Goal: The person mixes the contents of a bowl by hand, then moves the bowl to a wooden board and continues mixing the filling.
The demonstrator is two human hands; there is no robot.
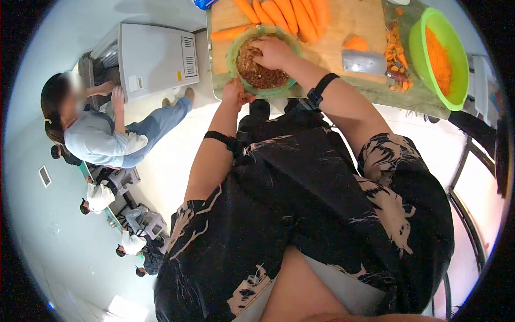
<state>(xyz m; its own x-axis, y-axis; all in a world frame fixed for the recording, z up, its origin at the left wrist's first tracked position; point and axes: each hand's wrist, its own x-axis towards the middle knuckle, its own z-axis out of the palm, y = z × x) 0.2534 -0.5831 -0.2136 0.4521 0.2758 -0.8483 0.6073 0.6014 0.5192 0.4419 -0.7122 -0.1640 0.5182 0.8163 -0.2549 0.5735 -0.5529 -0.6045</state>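
A green-rimmed bowl (232, 56) holds a crumbly reddish-brown mixture (266, 79), with a paler patch at its left. Inside the bowl, my right hand (272, 52) has its fingers curled into the mixture, and their tips are partly buried. My left hand (237, 92) is closed at the bowl's near left rim, its fingers smeared with reddish bits. Several peeled carrots (284, 15) lie just beyond the bowl, and one carrot (230, 33) points left beside it.
A cleaver (363, 62) lies on the board (338, 32) beside a cut carrot piece (355, 43). Carrot scraps (396, 51) spread to its right. A green basin (461, 80) of shredded carrot (439, 61) stands at the table's right. Left, a person (96, 134) touches a white freezer (153, 61).
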